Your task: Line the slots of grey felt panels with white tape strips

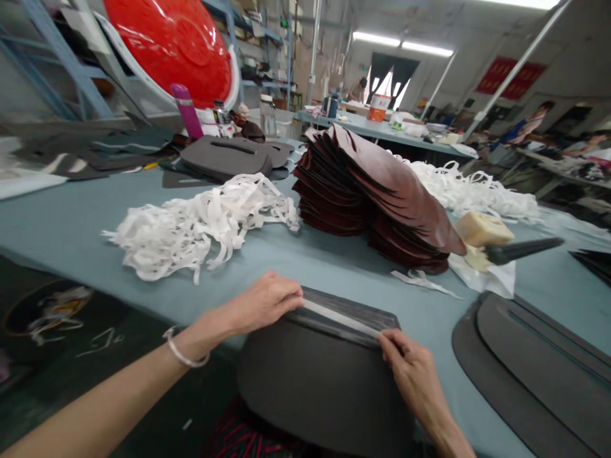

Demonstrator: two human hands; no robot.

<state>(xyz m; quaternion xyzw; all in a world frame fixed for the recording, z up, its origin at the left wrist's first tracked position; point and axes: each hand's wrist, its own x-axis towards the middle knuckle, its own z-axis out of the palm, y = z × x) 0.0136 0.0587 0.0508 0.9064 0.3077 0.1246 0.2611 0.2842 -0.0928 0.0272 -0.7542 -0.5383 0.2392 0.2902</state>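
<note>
Right now I see both hands on one white strip (pixel 341 318) that runs along the far edge of a grey piece (pixel 315 381), which lies at the near edge of the table (pixel 71 222), half over the lap. The left hand (pixel 265 304) has its fingers together, tips closed on the strip's left end. The right hand (pixel 413 375) pinches the right end between thumb and forefinger. The strip lies straight and taut between them; whether it is stuck down or lifting off, I cannot tell.

As I judge it, the work is partway through. One heap of loose strips (pixel 200 232) lies just beyond the left hand, and a second heap (pixel 472 187) sits further back on the right. Between them leans a brown stack (pixel 372 197) of cut pieces. More grey pieces (pixel 539 369) lie flat near the right hand.

The table is covered in a blue-grey sheet. A pale block (pixel 482 229) with a dark handle rests beside the brown stack. At the back lie dark flat pieces, a purple bottle (pixel 187 111) and a big red disc (pixel 176 44). The room is a long workshop with strip lights, shelving on the left and people at other tables far right.
</note>
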